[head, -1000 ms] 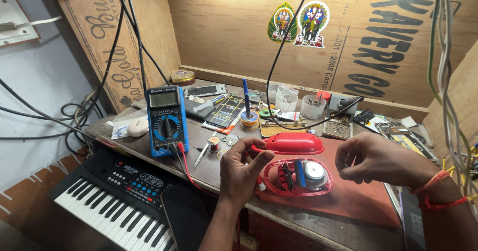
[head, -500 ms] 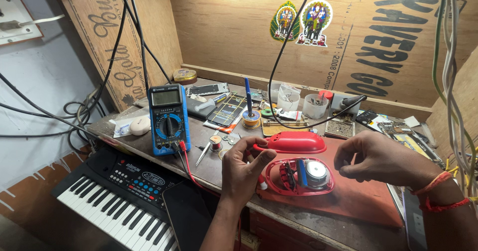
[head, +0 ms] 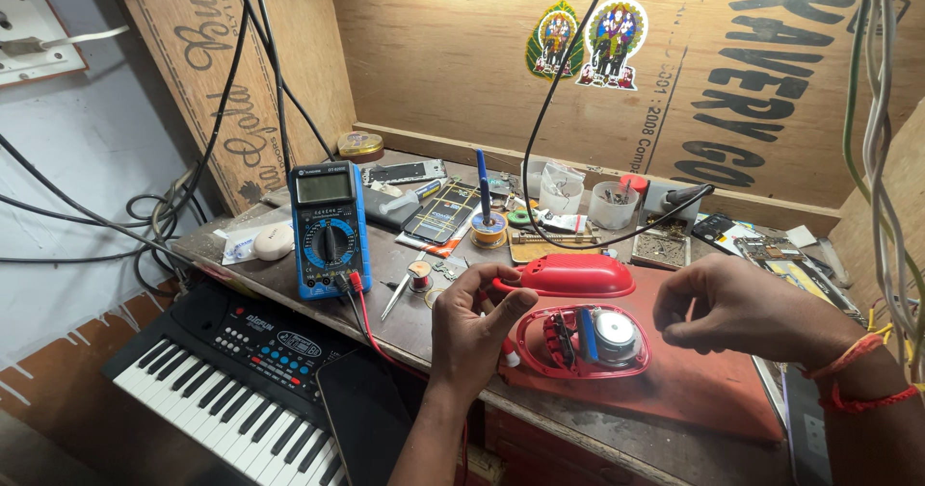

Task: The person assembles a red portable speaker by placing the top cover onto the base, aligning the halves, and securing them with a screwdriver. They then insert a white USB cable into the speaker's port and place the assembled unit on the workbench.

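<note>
Red device shell [head: 578,343] lies opened on the red mat [head: 694,390], speaker and wiring exposed, cover [head: 568,276] off behind it. Left hand [head: 472,327] steadies its edge; right hand [head: 747,308] pinches, contents indiscernible. Reassembly outstanding

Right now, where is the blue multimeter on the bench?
The blue multimeter stands left of the left hand, behind the black keyboard.
</note>
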